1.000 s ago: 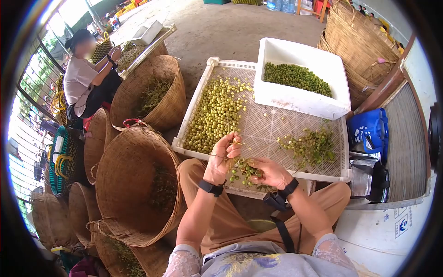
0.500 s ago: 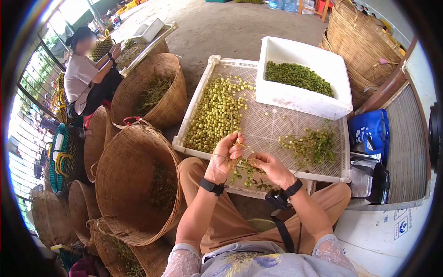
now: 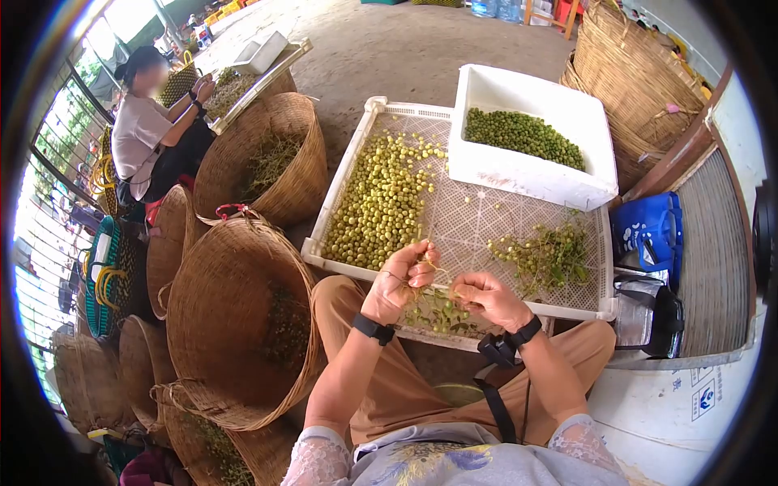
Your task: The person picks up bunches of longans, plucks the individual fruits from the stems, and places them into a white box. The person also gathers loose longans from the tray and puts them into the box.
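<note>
Here, green sprig (image 3: 444, 314), between left fingers (image 3: 421, 279) and right fingers (image 3: 478, 292), hanging lower

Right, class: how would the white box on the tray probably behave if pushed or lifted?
The white box is probably light for its size, since it looks like thick foam. Being wide and low, it seems unlikely to tip if gently pushed. Its round green fruits would likely roll if tilted.

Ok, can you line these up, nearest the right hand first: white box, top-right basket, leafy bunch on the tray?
1. Leafy bunch: on the tray, ahead of the right hand.
2. White box: tray's far right.
3. Top-right basket: beyond the tray.
</note>
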Action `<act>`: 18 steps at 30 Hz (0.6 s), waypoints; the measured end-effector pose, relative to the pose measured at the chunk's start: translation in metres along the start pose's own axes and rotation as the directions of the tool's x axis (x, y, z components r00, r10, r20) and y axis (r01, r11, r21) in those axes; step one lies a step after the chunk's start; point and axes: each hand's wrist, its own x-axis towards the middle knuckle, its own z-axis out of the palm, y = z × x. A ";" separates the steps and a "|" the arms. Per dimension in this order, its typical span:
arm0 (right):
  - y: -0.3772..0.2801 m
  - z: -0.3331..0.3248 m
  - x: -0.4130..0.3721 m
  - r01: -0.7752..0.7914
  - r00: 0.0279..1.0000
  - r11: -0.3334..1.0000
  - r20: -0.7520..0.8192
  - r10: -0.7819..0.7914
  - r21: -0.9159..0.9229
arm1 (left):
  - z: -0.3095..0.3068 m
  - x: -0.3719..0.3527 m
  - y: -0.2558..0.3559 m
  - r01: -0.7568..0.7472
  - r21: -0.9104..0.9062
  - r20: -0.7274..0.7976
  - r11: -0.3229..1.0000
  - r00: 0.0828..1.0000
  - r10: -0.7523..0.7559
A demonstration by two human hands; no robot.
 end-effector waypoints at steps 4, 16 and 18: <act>0.002 -0.008 -0.001 -0.038 0.999 0.985 0.035 0.033 0.165 | -0.005 -0.001 0.007 -0.008 -0.086 0.045 0.996 0.999 0.012; 0.000 0.022 0.014 -0.126 0.978 0.949 -0.124 0.167 0.288 | 0.002 0.001 0.005 -0.037 -0.065 0.043 0.997 0.998 0.040; -0.004 0.028 0.013 -0.151 0.978 0.919 -0.078 0.191 0.365 | 0.003 0.001 0.004 -0.037 -0.064 0.043 0.997 0.998 0.040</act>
